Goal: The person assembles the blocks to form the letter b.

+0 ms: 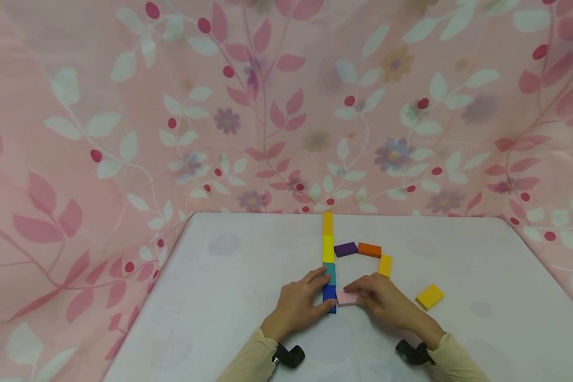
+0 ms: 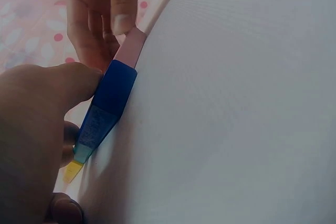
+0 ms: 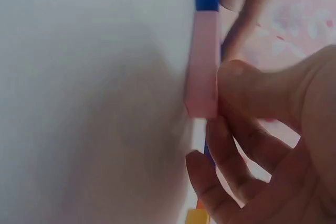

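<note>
A straight column of blocks runs toward the back edge: dark blue (image 1: 329, 293), teal (image 1: 331, 270), yellow (image 1: 328, 249) and amber (image 1: 328, 224). My left hand (image 1: 297, 303) lies along its left side, fingertips touching the teal block and thumb on the blue one. On the other side, my right hand (image 1: 387, 300) pinches a pink block (image 1: 346, 298) between thumb and fingers. Its end meets the side of the blue block, as the right wrist view also shows. The right fingers cover part of the pink block.
From the yellow block a curve goes right: a purple block (image 1: 346, 249), an orange block (image 1: 370, 249) and a yellow-orange block (image 1: 384, 266). A separate yellow block (image 1: 430, 296) lies right of my right hand on the white table (image 1: 219, 307). Floral cloth (image 1: 277, 106) hangs behind.
</note>
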A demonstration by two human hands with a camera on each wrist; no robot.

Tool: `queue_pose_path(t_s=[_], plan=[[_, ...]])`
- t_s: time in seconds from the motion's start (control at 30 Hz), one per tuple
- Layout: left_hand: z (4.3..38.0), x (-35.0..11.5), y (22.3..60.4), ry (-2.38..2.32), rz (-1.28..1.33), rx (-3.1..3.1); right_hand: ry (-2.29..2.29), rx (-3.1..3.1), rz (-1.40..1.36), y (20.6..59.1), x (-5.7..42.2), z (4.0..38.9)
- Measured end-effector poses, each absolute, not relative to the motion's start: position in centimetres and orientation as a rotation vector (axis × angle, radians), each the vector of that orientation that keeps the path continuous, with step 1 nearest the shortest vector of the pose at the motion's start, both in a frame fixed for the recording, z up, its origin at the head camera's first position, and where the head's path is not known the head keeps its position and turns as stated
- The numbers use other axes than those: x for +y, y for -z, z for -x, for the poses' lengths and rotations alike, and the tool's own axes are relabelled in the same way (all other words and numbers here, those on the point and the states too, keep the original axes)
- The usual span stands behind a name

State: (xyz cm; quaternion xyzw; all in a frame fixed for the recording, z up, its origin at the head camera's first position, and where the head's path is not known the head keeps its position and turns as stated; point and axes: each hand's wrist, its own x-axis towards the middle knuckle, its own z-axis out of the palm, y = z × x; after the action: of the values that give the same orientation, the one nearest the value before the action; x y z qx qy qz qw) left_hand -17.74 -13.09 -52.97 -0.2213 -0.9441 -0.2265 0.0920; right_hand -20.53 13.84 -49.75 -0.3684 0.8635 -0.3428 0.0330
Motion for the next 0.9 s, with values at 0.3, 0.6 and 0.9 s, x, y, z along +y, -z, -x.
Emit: queue_pose_path(t_s=[0.3, 0.6, 0.9], plan=[[17.8, -13.0, 53.1, 0.663, 0.661, -2.824, 0.981, 2.932, 0.816, 47.2, 19.8, 21.5], [17.7, -13.5, 53.0, 0.635, 0.631, -2.854, 0.792, 3.043, 0.575, 48.8, 27.6, 20.9], [17.6, -13.1, 52.9, 0.695, 0.663, -2.811, 0.840, 3.060, 0.485, 50.1, 27.9, 20.2]])
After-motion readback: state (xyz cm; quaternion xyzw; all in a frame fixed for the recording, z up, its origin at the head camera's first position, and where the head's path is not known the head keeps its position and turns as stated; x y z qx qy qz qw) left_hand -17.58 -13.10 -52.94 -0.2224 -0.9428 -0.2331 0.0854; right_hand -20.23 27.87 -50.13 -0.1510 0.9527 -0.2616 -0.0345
